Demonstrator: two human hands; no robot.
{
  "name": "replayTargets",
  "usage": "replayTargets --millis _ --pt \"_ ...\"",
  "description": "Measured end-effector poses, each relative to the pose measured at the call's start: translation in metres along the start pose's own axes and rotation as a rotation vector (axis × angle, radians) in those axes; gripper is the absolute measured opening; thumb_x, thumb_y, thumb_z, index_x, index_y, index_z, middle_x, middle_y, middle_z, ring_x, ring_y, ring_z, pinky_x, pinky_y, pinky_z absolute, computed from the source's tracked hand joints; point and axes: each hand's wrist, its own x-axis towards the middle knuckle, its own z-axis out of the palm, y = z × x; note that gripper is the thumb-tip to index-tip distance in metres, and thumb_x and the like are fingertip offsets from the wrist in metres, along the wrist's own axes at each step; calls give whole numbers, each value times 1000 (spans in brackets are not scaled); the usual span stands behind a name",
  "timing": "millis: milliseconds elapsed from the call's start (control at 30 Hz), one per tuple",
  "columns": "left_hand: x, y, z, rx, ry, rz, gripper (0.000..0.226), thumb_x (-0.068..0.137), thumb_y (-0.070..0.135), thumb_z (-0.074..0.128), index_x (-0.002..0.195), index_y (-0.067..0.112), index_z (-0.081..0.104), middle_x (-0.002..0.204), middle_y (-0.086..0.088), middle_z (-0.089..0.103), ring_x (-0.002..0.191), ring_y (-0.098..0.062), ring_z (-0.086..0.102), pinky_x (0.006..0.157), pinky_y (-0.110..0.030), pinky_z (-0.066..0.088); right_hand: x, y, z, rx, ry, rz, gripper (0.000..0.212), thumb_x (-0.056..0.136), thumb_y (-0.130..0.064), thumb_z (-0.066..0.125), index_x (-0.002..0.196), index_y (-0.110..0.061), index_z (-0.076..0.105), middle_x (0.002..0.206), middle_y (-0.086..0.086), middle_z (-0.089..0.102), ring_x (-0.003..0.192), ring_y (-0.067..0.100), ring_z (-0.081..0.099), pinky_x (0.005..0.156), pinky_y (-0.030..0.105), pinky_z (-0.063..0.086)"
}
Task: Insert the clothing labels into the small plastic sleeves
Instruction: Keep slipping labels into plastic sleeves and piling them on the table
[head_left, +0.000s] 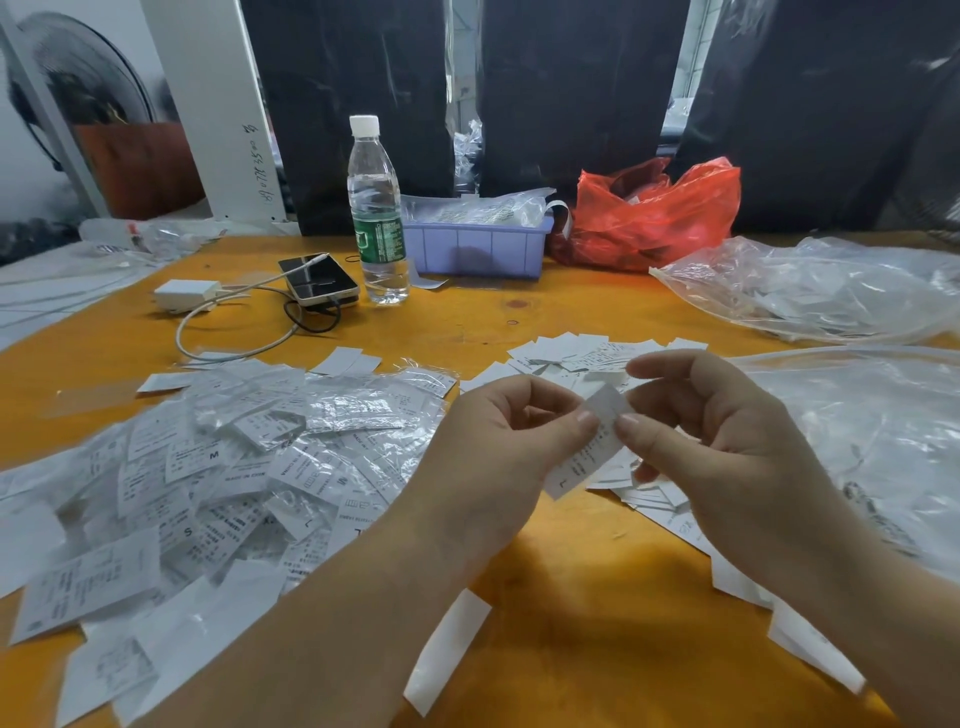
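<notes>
Head view, centre frame: I see left hand (498, 431) and right hand (722, 431) both pinching one white label (589, 452) between thumbs and fingers, above orange table (545, 571). Pile of sleeved labels (218, 467) lower left. Loose labels (587, 353) just behind hands. Can't tell whether sleeve surrounds held label.

There is one view only, from a camera worn on the person's head. It looks forward and down across the orange table (545, 597), with a wide angle that bends the edges of the frame. It is near: both forearms enter from the bottom edge, and the left hand (498, 441) and right hand (727, 431) meet a little right of the middle. The far side of the table, with a water bottle (375, 208), lies in the upper half. No second view shares the scene.
</notes>
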Motion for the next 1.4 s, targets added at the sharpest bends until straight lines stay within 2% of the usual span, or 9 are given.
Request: replayTargets --millis 133,267,433,533,667,900,1200,1300,1400 --pt "0 2 -1 -17 2 -13 4 84 13 73 81 14 70 77 -4 72 65 -6 67 55 -18 51 1 -1 0 1 43 -28 24 86 -8 67 101 -26 61 81 -3 72 73 16 66 59 31 57" --pt "1 0 -1 3 7 -19 13 88 24 69 76 20 71 78 -3 71 65 -5 65 58 -19 53 1 -2 -1 -3 52 -45 22 85 -10 69 97 -27 61 79 -1 72 72 19 66 62 38 55" --pt "1 -2 0 35 21 5 22 90 26 66 69 25 70 70 4 65 60 1 60 54 -12 46 0 0 -2 -13 16 -18 11 83 -16 70 85 -27 67 78 -2 73 75 21 66 63 41 54" --pt "1 -2 0 65 23 21 23 90 28 65 68 23 70 63 7 61 55 3 55 52 -12 45 1 1 -2 -18 12 -37 19 83 -12 70 75 -28 74 78 -2 72 77 22 66 58 42 54" --pt "-1 -1 0 90 10 42 22 91 28 65 72 16 69 70 -5 66 51 3 55 48 -10 42 1 1 -1 24 21 -51 23 82 -6 71 77 -28 76 77 4 72 76 26 67 58 45 54" --pt "-1 -3 0 108 16 55 23 91 27 65 69 21 68 67 5 66 51 4 57 47 -9 41 0 1 -1 -3 -2 -57 16 81 -16 70 76 -30 75 78 2 72 75 31 63 57 48 51" --pt "-4 -2 1 148 14 60 23 94 29 61 77 14 68 71 1 68 50 5 56 47 -8 40 1 1 -2 -22 -18 -64 27 87 -6 67 80 -31 76 80 -2 73 79 22 66 56 43 53" --pt "-4 -1 0 141 -10 67 16 95 25 60 83 18 70 67 6 65 51 5 57 46 -9 41 2 2 -2 -30 -11 -62 26 86 -7 66 80 -31 75 80 -2 73 79 20 66 54 42 53" --pt "-4 0 -1 185 -49 122 17 95 16 57 89 26 69 59 5 51 51 3 55 47 -8 41 2 0 -2 -24 2 -77 20 85 -13 67 81 -31 74 80 -1 73 76 18 65 54 39 53"
